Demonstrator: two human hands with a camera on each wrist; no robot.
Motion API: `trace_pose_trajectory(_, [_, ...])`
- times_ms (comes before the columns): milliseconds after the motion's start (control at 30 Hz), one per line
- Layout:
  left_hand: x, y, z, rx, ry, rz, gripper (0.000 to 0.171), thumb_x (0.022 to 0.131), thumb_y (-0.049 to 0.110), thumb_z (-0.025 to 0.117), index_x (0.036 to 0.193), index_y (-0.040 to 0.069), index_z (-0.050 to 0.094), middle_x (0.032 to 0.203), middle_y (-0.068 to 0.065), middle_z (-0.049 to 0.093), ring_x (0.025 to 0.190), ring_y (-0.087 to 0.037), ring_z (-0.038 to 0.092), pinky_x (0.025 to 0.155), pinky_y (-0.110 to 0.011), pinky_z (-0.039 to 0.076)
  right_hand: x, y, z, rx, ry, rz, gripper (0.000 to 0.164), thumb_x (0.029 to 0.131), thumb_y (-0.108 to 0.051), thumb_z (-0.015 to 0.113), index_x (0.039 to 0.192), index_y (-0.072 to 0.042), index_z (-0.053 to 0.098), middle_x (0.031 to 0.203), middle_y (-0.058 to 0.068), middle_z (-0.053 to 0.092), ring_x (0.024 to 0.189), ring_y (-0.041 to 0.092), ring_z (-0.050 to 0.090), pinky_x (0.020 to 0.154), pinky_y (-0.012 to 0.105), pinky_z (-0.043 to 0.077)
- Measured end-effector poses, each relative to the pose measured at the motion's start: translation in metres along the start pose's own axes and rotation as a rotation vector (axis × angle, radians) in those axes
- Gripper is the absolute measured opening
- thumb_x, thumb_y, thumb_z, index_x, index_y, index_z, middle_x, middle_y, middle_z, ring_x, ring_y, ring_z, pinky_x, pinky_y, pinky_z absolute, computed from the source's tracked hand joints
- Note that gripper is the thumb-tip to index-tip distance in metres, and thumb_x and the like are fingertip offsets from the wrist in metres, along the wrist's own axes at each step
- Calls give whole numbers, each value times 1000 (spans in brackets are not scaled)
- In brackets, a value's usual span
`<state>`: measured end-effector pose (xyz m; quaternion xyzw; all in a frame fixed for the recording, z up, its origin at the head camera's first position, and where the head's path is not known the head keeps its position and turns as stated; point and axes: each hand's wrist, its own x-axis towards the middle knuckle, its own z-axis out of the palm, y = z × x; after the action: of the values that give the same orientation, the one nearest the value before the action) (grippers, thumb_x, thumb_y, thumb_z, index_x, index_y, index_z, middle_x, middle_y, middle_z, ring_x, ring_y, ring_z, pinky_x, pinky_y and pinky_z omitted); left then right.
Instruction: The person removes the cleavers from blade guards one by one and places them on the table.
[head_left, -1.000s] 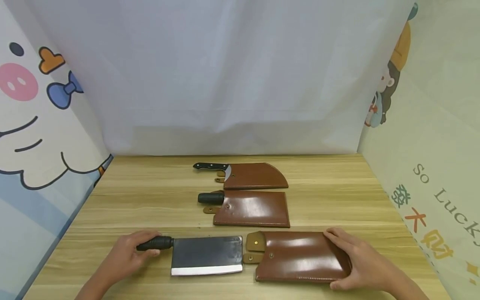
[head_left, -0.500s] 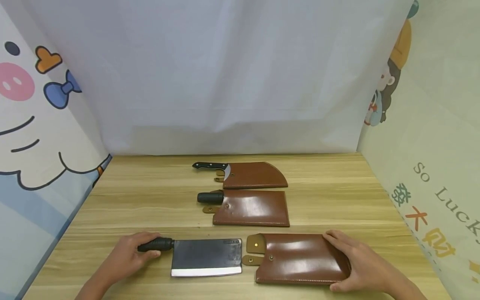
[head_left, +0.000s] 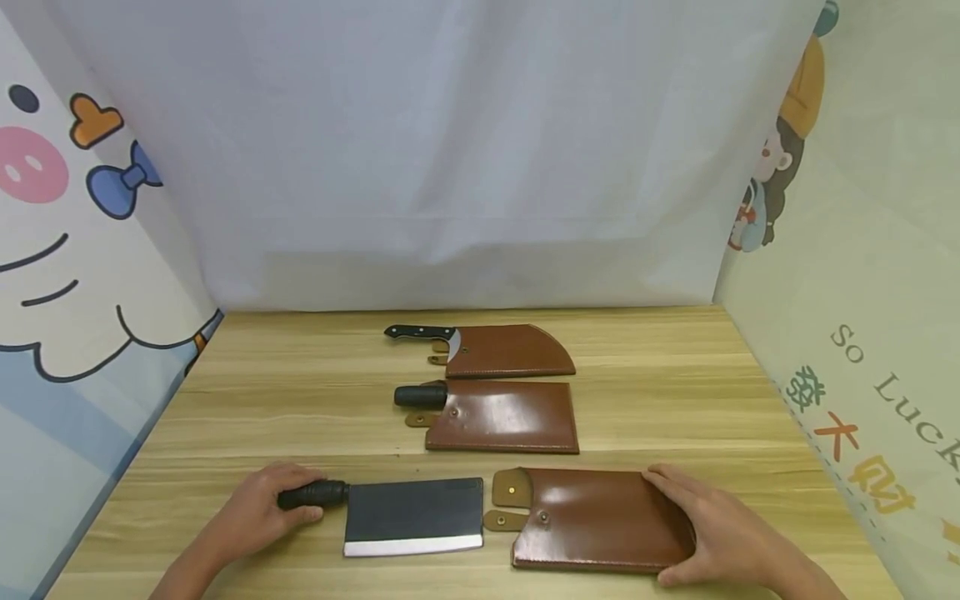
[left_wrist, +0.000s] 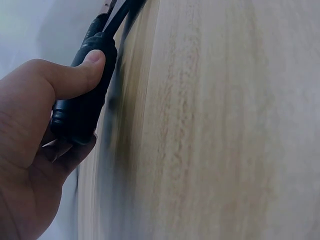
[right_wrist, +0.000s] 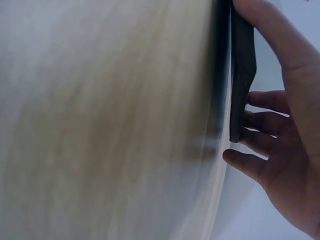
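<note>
At the front left my left hand (head_left: 258, 508) holds the black handle (head_left: 311, 492) of a cleaver. Its wide dark blade (head_left: 414, 512) points right, the bright cutting edge toward me. In the left wrist view the thumb lies along the handle (left_wrist: 82, 105), fingers curled beneath. A brown leather knife sheath (head_left: 600, 518) lies in line to the right, its snap straps (head_left: 512, 488) and mouth close to the blade's end. My right hand (head_left: 720, 525) spans the sheath's far right end, thumb at the near edge and fingers at the far edge. The right wrist view shows the sheath (right_wrist: 243, 70) edge-on.
Behind lie two more knives in brown sheaths: a black-handled one in a square sheath (head_left: 510, 417), and a riveted-handled one in a curved sheath (head_left: 510, 350). The wooden table (head_left: 277, 400) is bounded by a white cloth (head_left: 465, 167) at the back and printed side panels.
The cleaver and front sheath have shifted slightly toward me. My right hand's fingers have slid a little left along the sheath's far edge. Both hands keep their hold.
</note>
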<state>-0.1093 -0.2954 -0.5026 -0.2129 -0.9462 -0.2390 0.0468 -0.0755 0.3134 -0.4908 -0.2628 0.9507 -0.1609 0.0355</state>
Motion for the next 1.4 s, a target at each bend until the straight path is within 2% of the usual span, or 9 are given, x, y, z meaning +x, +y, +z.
trace_pose_trajectory(133, [1, -4, 1, 0, -29, -6, 42, 80, 36, 88, 115, 16, 78, 108, 7, 75, 101, -18, 68, 85, -42, 55, 1, 2, 3, 13, -34, 14, 124, 62, -84, 75, 149, 0, 47, 148, 24, 51, 126, 43, 59, 91, 58, 55])
trace_pose_trajectory(333, [2, -4, 2, 8, -62, -36, 44, 81, 38, 87, 116, 14, 77, 110, 5, 74, 103, -23, 68, 87, -45, 55, 3, 3, 2, 50, -77, 26, 123, 64, -81, 76, 152, -1, 44, 152, 25, 46, 133, 46, 52, 93, 61, 53])
trace_pose_trajectory(567, [11, 2, -5, -12, -59, -75, 43, 90, 44, 77, 120, 14, 76, 117, 1, 74, 111, -29, 67, 94, -54, 53, 11, 0, -12, 56, 5, 10, 104, 77, -72, 75, 149, -2, 49, 154, 24, 45, 132, 45, 53, 94, 61, 52])
trace_pose_trajectory(767, [34, 15, -9, -14, -16, -59, 41, 93, 37, 76, 124, 12, 73, 124, -7, 71, 118, -37, 64, 97, -60, 50, 29, -2, -20, 31, 79, -1, 93, 81, -64, 78, 147, -4, 53, 151, 21, 50, 130, 45, 55, 95, 61, 52])
trace_pose_trajectory(933, [55, 29, -6, -4, -10, -54, 49, 94, 37, 75, 134, 11, 67, 133, -13, 66, 125, -39, 59, 101, -62, 48, 48, -8, -25, -8, 107, 2, 90, 82, -59, 79, 148, -4, 52, 151, 22, 50, 130, 46, 55, 95, 64, 51])
trace_pose_trajectory(1200, [85, 43, 3, 8, 25, -16, 61, 94, 39, 74, 144, 8, 58, 144, -16, 59, 133, -42, 53, 106, -63, 43, 78, -19, -29, -35, 136, 6, 90, 84, -57, 79, 150, -3, 50, 154, 23, 46, 136, 46, 50, 101, 64, 48])
trace_pose_trajectory(1400, [111, 49, 9, 2, 25, 24, 65, 94, 41, 74, 148, 9, 54, 148, -14, 56, 136, -41, 51, 110, -62, 41, 102, -26, -29, -39, 141, -9, 94, 84, -60, 77, 152, -2, 47, 154, 25, 45, 139, 46, 46, 106, 63, 44])
